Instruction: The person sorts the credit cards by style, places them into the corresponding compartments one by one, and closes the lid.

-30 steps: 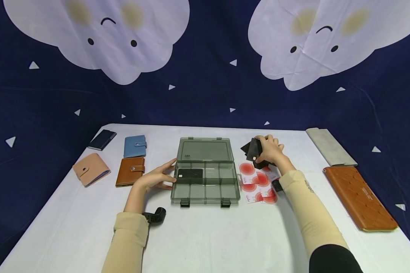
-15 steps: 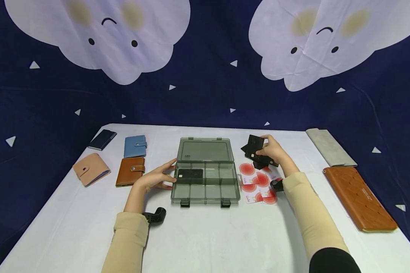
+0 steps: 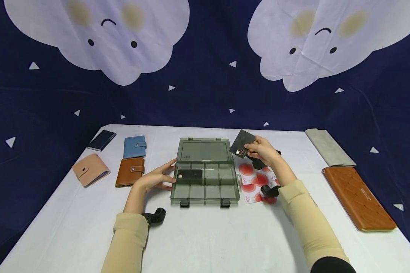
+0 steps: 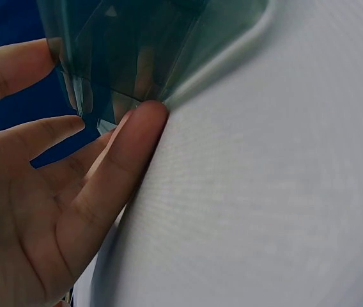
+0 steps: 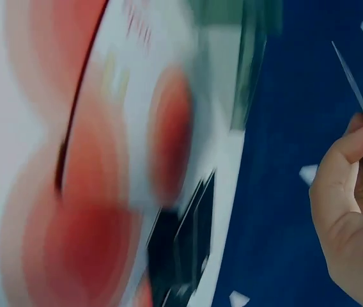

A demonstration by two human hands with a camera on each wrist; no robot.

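Right hand (image 3: 264, 150): pinching 1 black card (image 3: 241, 143), at 2 o'clock from box (image 3: 211, 179). Left hand (image 3: 156, 177): fingers relaxed, touching box's 9 o'clock side.

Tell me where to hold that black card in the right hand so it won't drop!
I'd pinch the black card by its right edge, coming from the right. It's thin and flat, its left part juts out free, and the right hand pinches it there.
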